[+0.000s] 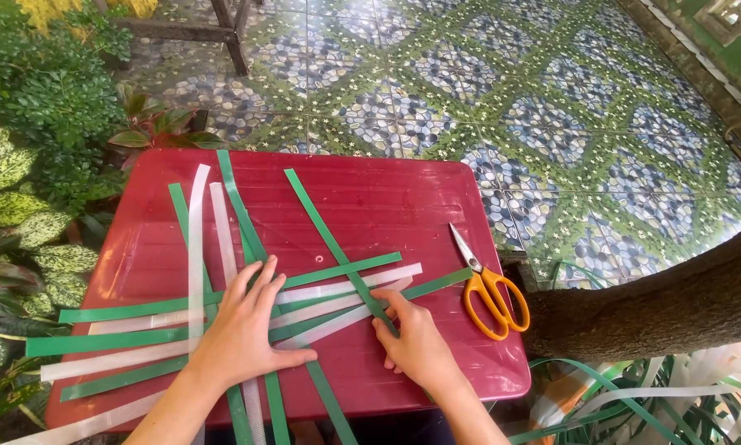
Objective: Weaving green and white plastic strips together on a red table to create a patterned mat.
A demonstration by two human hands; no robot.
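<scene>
We look down on a tiled floor (552,91) patterned with blue pebbles, green bands and small white flowers. Leafy plants (32,148) crowd the left edge, and a thick tree trunk (675,305) slants in from the right. At the top stand the dark legs of a wooden frame (222,29). A loose heap of spare strips (659,395) lies on the ground at the lower right.

Our work surface is a red plastic table (387,198) with rounded corners. Across its near half lie long green strips (255,239) and white strips (197,247), some running away from us and others crossing them sideways, so they overlap in a loose weave. One green strip runs diagonally from the middle of the table toward our right hand.

Our left hand (243,330) lies flat on the crossing, fingers spread wide, pressing the strips down. Our right hand (416,342) rests just beside it, fingers curled narrow, its fingertips (383,317) pinching the diagonal green strip where it meets the sideways ones.

A pair of orange-handled scissors (486,288) lies near the table's right edge, blades shut and pointing away from us, apart from both hands.
</scene>
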